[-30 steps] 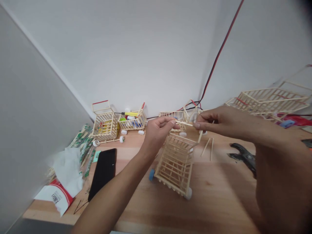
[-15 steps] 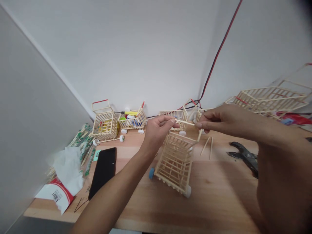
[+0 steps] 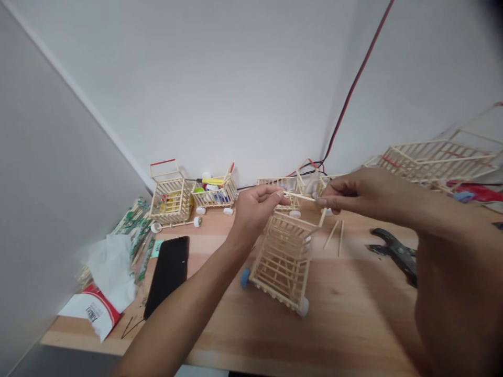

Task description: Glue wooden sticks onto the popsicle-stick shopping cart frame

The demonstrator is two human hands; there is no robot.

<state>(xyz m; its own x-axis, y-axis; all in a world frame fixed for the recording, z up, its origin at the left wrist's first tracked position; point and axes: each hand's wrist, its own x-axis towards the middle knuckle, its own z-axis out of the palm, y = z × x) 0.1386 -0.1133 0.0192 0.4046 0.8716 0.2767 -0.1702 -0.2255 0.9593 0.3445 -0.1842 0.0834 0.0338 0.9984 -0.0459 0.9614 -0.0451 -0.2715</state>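
Note:
A small shopping cart made of wooden sticks (image 3: 281, 256) stands on the wooden table (image 3: 346, 319), with a blue wheel at its left and a white one at its right. Above its far end, a thin wooden stick (image 3: 299, 196) spans between my two hands. My left hand (image 3: 261, 207) pinches the stick's left end between thumb and fingers. The right end is pinched by my right hand (image 3: 340, 195), beside the top of an upright stick on the cart. My fingers hide both ends of the stick, so whether it touches the upright I cannot tell.
Two loose sticks (image 3: 340, 238) and black-handled pliers (image 3: 395, 251) lie right of the cart. A black phone (image 3: 167, 275), wrapped sticks (image 3: 135, 225) and a white tissue (image 3: 113, 267) are at left. Other stick carts (image 3: 171, 201) line the wall, and a larger stick cart (image 3: 436, 157) stands at far right.
Both hands keep their hold on the stick with hardly any movement. The whole view has shifted very slightly.

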